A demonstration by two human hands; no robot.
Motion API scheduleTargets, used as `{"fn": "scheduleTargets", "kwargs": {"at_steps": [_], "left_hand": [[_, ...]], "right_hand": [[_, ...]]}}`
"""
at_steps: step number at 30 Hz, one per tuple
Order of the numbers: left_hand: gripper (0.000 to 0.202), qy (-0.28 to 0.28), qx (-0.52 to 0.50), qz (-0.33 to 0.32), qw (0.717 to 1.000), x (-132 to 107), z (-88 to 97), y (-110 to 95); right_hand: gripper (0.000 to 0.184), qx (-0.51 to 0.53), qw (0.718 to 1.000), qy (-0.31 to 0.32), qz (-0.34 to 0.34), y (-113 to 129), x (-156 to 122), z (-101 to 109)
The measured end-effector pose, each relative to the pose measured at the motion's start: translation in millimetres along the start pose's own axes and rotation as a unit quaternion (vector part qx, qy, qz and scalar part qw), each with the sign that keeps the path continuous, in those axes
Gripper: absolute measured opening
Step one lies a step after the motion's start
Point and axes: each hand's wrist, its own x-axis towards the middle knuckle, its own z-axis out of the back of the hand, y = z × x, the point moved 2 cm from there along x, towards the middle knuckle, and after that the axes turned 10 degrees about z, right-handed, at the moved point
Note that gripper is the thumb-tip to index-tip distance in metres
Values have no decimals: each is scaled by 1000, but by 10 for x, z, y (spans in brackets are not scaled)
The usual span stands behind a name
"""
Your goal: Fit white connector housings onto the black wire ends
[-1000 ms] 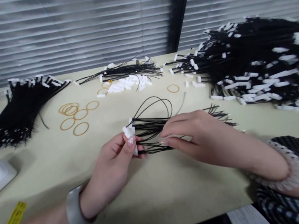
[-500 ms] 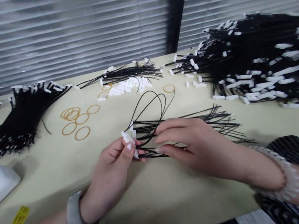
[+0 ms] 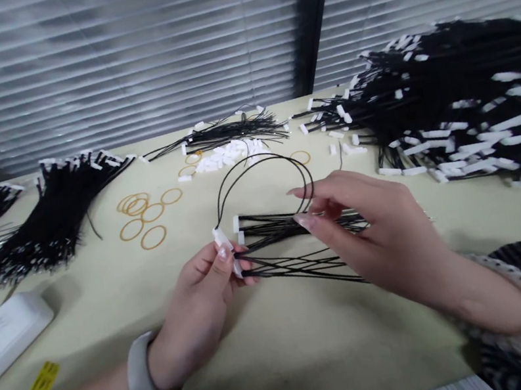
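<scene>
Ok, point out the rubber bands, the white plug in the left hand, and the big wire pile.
rubber bands (image 3: 136,207), head view, on the tangled cluster.
white plug (image 3: 221,237), head view, on its body, by the fingertips.
big wire pile (image 3: 453,89), head view, on black wires mid-pile.

Thin black wires (image 3: 290,223) fan loosely from white plastic connectors (image 3: 221,238), two strands (image 3: 255,162) looping upward

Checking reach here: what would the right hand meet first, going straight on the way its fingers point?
Probably the white connectors on the black wires ahead of the right hand, though depth is unclear.
</scene>
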Motion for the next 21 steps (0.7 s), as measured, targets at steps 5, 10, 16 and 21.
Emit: {"fn": "scheduleTargets", "kwargs": {"at_steps": [5, 10, 16, 21], "left_hand": [[18, -3, 8, 7, 1000, -7, -4, -14], [20, 21, 27, 10, 999, 3, 17, 8], [21, 23, 11, 21, 999, 4, 17, 1], [16, 18, -16, 15, 1000, -6, 7, -21]], "right_hand": [[22, 61, 997, -4, -47, 85, 33, 47], [29, 122, 988, -47, -86, 146, 41, 81], [4, 286, 951, -36, -111, 112, 34, 61], [19, 142, 983, 91, -72, 12, -9, -47]]}}
